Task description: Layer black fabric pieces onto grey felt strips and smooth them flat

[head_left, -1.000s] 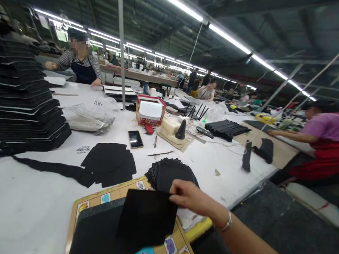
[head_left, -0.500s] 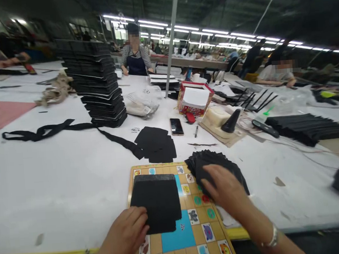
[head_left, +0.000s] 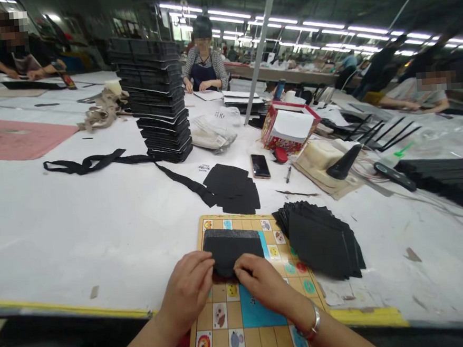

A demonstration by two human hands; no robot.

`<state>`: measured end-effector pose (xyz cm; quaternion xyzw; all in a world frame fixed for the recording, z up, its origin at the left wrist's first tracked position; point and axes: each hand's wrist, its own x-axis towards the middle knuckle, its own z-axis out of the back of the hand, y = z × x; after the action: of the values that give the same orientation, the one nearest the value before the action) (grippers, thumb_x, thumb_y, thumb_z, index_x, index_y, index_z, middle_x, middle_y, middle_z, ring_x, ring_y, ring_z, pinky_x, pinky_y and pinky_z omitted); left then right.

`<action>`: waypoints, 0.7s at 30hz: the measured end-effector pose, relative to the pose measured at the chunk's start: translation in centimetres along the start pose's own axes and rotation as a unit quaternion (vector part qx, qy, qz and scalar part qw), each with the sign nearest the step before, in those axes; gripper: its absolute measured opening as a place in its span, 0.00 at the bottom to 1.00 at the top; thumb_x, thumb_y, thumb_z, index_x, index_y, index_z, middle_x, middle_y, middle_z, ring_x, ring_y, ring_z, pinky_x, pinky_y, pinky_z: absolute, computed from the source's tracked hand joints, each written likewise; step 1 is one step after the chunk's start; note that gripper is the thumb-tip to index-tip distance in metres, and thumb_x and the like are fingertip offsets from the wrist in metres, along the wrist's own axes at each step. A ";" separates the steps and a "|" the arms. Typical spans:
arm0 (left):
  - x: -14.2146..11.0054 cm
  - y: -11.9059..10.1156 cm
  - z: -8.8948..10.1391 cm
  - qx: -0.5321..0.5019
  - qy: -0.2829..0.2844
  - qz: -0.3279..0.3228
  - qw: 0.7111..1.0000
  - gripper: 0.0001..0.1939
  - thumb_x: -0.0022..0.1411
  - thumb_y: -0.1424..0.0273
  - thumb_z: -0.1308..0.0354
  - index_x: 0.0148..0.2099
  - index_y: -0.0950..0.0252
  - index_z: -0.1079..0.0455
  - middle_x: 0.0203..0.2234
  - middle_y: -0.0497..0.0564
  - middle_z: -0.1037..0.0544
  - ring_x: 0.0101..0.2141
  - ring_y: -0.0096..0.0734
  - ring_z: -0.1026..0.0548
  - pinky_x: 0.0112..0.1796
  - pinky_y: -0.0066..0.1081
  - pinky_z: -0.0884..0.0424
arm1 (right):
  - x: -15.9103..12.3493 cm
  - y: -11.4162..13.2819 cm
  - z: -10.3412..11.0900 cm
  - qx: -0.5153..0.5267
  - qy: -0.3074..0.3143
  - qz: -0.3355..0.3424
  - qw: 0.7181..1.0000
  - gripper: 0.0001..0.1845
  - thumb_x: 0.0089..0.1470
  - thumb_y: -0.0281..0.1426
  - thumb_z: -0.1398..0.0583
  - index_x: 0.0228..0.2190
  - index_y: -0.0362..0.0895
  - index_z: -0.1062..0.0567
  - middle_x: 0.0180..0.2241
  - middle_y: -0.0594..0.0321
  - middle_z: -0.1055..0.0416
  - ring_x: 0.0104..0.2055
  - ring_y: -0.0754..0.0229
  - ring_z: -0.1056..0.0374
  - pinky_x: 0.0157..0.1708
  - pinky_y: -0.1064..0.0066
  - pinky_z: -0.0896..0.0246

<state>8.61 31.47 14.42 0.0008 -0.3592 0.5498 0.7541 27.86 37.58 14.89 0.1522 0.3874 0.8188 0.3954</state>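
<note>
Between my two hands, a black fabric piece (head_left: 233,247) lies on a game board (head_left: 263,345) printed with animal squares. Its near edge is curled up and over, and a shinier strip runs along the far edge. My left hand (head_left: 191,282) pinches the near left corner. The fingers of my right hand (head_left: 263,282) are closed on the near right part of the same piece. Just right of the board, overlapping its edge, a fanned stack of black pieces (head_left: 323,241) lies flat. Beyond the board are more flat black pieces (head_left: 232,186).
A tall stack of black folded pieces (head_left: 159,104) rises at the back left, with a black strap (head_left: 184,182) trailing from it. A phone (head_left: 260,166), a pen (head_left: 288,175), a red box (head_left: 289,127) and a dark cone (head_left: 344,163) stand or lie farther back. Co-workers sit across the table.
My right hand has left the fanned stack and come onto the piece on the board. The piece's near edge, flat before, is now curled up. The camera view has turned left.
</note>
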 end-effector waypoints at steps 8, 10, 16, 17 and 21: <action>-2.0 -0.8 0.0 -0.019 -0.013 -0.029 0.999 0.08 0.59 0.78 0.49 0.40 0.64 0.32 0.34 0.52 0.26 0.39 0.32 0.30 0.43 0.37 0.32 | 1.0 -0.5 0.9 0.163 0.004 -0.119 0.980 0.09 0.46 0.28 0.47 0.21 0.41 0.29 0.26 0.63 0.30 0.31 0.62 0.36 0.33 0.73 0.44; -2.0 -1.0 -0.5 -0.021 -0.008 -0.054 0.998 0.08 0.58 0.79 0.49 0.39 0.66 0.32 0.35 0.52 0.26 0.40 0.33 0.31 0.44 0.38 0.33 | 1.2 -0.6 1.2 0.202 0.010 -0.147 0.968 0.09 0.45 0.30 0.46 0.21 0.41 0.29 0.25 0.64 0.31 0.30 0.62 0.37 0.31 0.73 0.45; -0.7 -1.2 -1.4 0.030 -0.030 -0.084 0.996 0.13 0.58 0.78 0.47 0.47 0.68 0.34 0.38 0.55 0.27 0.41 0.35 0.31 0.42 0.36 0.32 | 1.4 -0.8 1.7 0.278 0.050 -0.185 0.941 0.10 0.41 0.32 0.46 0.20 0.40 0.27 0.28 0.62 0.30 0.28 0.64 0.40 0.27 0.74 0.48; -0.5 -1.2 -1.4 0.041 -0.025 -0.081 0.996 0.14 0.58 0.77 0.47 0.48 0.68 0.34 0.38 0.55 0.26 0.41 0.35 0.31 0.41 0.36 0.32 | 1.5 -0.8 1.7 0.286 0.052 -0.184 0.939 0.10 0.41 0.32 0.46 0.20 0.40 0.27 0.27 0.63 0.30 0.28 0.65 0.41 0.26 0.74 0.49; -0.6 -1.9 -1.5 0.058 0.020 -0.067 0.996 0.08 0.59 0.73 0.46 0.41 0.65 0.31 0.31 0.51 0.27 0.36 0.34 0.31 0.38 0.38 0.33 | 1.7 -1.4 1.8 0.288 0.050 -0.209 0.933 0.10 0.41 0.34 0.45 0.21 0.40 0.28 0.20 0.67 0.37 0.22 0.68 0.48 0.22 0.75 0.56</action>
<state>10.89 30.86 13.72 0.0574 -0.3105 0.5178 0.7951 28.52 40.39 14.94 0.1341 0.6492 0.5773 0.4767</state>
